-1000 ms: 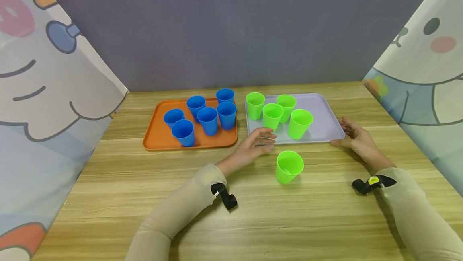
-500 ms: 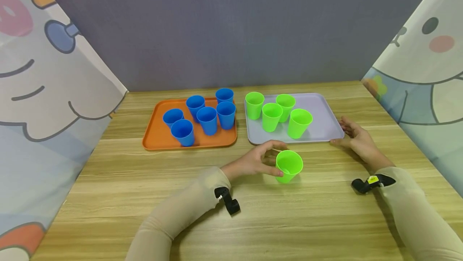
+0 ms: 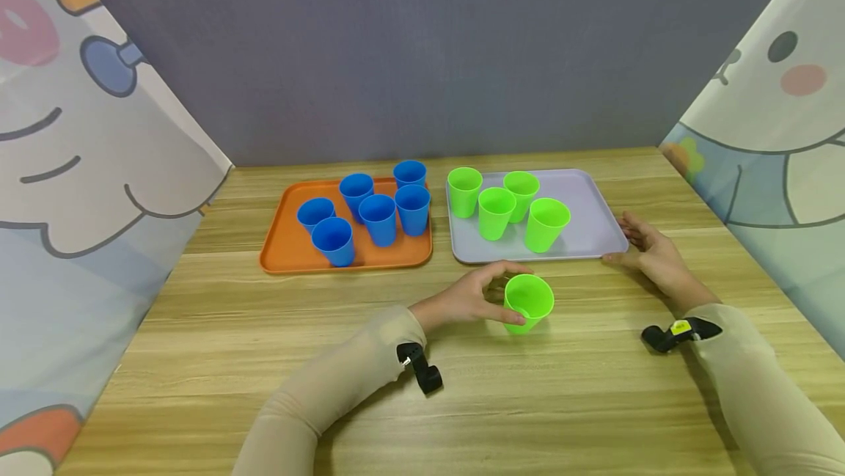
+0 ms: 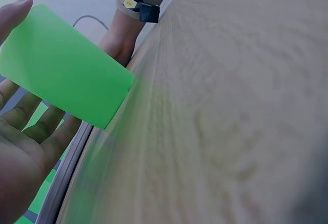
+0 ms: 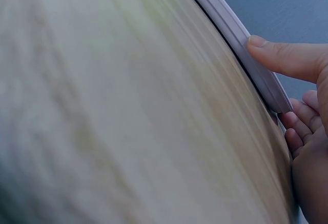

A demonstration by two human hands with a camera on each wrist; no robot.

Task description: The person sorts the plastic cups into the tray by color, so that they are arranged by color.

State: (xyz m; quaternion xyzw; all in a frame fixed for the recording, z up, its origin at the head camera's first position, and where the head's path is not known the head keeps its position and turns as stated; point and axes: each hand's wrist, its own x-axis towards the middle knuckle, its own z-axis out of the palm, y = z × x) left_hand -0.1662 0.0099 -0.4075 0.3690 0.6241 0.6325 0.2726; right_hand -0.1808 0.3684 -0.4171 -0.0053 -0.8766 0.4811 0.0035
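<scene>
My left hand [image 3: 470, 296] holds a green plastic cup [image 3: 530, 297] that stands upright on the table in front of the lavender tray. The thumb lies along the near side of this cup and the fingers reach round its far side. In the left wrist view the cup [image 4: 64, 65] sits between thumb and fingers, its base close to the wood. At the near right corner of the lavender tray [image 3: 584, 223], my right hand [image 3: 656, 260] grips the rim. The right wrist view has the thumb on the tray's edge [image 5: 233, 34] and the fingers curled beside the corner.
Several green cups [image 3: 547, 225] stand on the left part of the lavender tray. To its left, an orange tray [image 3: 282, 241] carries several blue cups [image 3: 334, 241]. A grey wall [image 3: 422, 58] rises behind the wooden table [image 3: 264, 351], with cartoon-printed cloth at both sides.
My left hand has moved from the lavender tray's front edge toward me and to the right, and has closed round the lone green cup. The right hand stays at the tray corner.
</scene>
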